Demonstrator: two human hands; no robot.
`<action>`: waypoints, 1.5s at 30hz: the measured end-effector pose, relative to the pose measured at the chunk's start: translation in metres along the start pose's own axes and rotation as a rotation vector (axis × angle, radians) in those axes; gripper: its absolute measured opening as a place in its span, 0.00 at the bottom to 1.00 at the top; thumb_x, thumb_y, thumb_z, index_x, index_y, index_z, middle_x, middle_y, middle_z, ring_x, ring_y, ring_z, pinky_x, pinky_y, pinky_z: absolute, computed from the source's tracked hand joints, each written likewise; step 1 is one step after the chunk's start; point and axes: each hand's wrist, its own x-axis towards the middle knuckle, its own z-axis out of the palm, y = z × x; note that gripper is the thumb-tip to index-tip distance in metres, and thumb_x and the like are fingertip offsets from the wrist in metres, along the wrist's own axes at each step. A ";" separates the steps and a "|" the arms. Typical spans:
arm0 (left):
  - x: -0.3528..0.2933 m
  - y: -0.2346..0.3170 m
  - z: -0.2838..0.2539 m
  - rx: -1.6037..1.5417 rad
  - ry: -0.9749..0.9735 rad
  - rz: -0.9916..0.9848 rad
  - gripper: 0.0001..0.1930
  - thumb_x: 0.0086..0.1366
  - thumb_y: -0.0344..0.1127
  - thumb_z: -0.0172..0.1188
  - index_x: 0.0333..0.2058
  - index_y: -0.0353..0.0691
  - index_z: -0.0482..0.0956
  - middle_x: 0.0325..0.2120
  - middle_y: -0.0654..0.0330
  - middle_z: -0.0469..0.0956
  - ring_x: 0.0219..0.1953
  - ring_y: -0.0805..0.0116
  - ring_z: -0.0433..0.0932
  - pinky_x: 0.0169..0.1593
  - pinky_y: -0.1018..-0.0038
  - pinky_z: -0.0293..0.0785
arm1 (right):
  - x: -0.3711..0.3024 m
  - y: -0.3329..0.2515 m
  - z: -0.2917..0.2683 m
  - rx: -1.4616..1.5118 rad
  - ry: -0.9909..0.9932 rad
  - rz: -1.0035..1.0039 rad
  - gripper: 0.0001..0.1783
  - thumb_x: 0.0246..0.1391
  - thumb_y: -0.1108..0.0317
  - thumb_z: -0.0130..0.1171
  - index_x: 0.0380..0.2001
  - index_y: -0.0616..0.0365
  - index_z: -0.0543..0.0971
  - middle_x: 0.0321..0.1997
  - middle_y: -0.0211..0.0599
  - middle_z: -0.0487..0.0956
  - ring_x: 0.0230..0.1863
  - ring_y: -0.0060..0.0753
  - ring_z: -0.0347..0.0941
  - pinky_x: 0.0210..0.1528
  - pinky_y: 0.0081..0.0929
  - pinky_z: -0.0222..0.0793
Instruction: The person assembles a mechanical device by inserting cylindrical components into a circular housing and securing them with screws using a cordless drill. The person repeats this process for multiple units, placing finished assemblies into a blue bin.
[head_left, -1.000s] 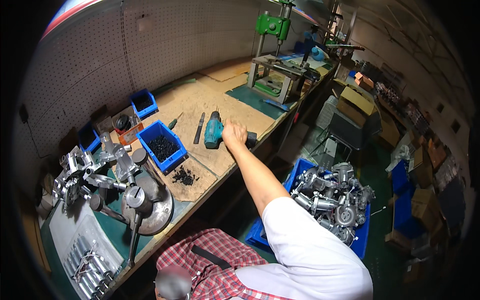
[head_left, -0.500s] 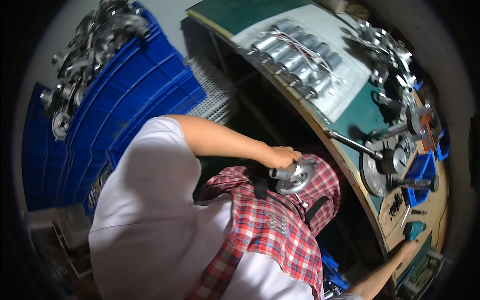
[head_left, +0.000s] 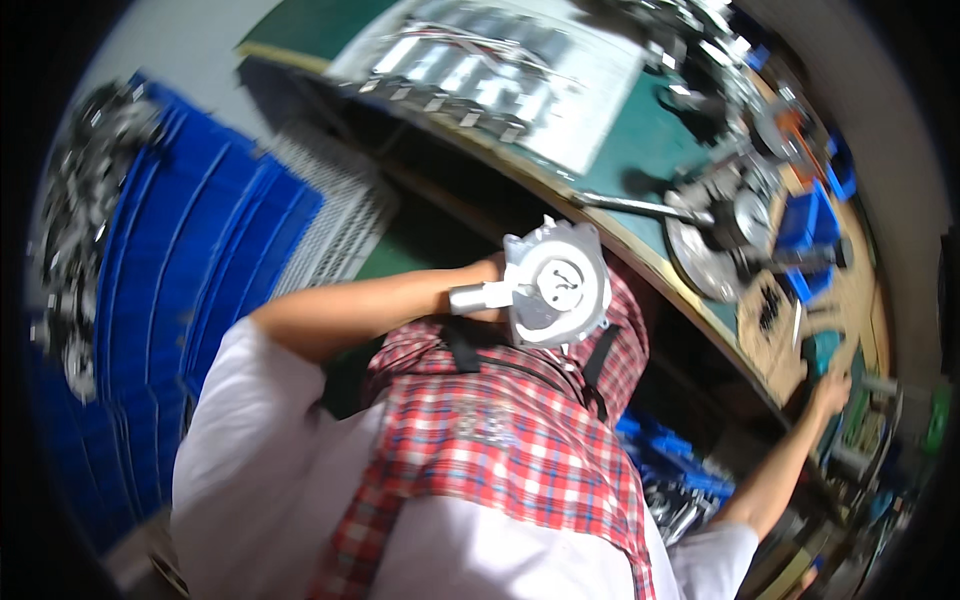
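My left hand (head_left: 486,272) holds a round cast-metal housing (head_left: 590,285) in front of my body, at the lap. A white disc sits in the housing's face and a short pipe sticks out toward the left. The housing hides most of the left fingers. Far off to the right, my right hand (head_left: 830,390) is closed round a teal power screwdriver (head_left: 823,350) at the bench edge; motion blurs its fingers. Between the hands on the bench stands a round metal fixture (head_left: 690,260) with a long bar handle (head_left: 640,207).
Several silver cylindrical motors (head_left: 465,75) with wires lie on a white sheet (head_left: 590,130). Metal parts (head_left: 690,40) are heaped behind. A blue bin (head_left: 803,235) and small black screws (head_left: 769,305) are at the right. Stacked blue crates (head_left: 190,230) stand on the left.
The view has shifted, so the bench and crates sit elsewhere in it. The left hand has raised and turned the housing, whose disc face now shows. The right hand stays at the screwdriver.
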 end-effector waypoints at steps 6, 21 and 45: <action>-0.001 0.010 0.050 0.212 0.217 0.272 0.21 0.62 0.30 0.65 0.55 0.39 0.75 0.52 0.59 0.77 0.51 0.69 0.76 0.54 0.72 0.74 | -0.207 -0.266 -0.273 1.183 0.083 -0.440 0.17 0.64 0.65 0.54 0.52 0.64 0.76 0.51 0.44 0.78 0.50 0.36 0.73 0.55 0.30 0.67; 0.092 0.103 0.104 1.192 0.218 0.755 0.20 0.71 0.40 0.49 0.58 0.39 0.70 0.55 0.54 0.74 0.55 0.62 0.74 0.56 0.63 0.74 | -0.311 -0.308 -0.339 1.284 -0.439 -0.610 0.07 0.58 0.71 0.59 0.39 0.60 0.79 0.37 0.50 0.82 0.38 0.53 0.80 0.40 0.40 0.76; 0.237 0.133 0.060 0.890 0.186 0.891 0.13 0.65 0.28 0.61 0.49 0.38 0.77 0.44 0.62 0.78 0.47 0.72 0.75 0.49 0.73 0.74 | -0.222 -0.356 -0.257 1.049 -0.096 -0.502 0.09 0.60 0.63 0.59 0.34 0.59 0.77 0.30 0.48 0.79 0.34 0.57 0.77 0.35 0.47 0.71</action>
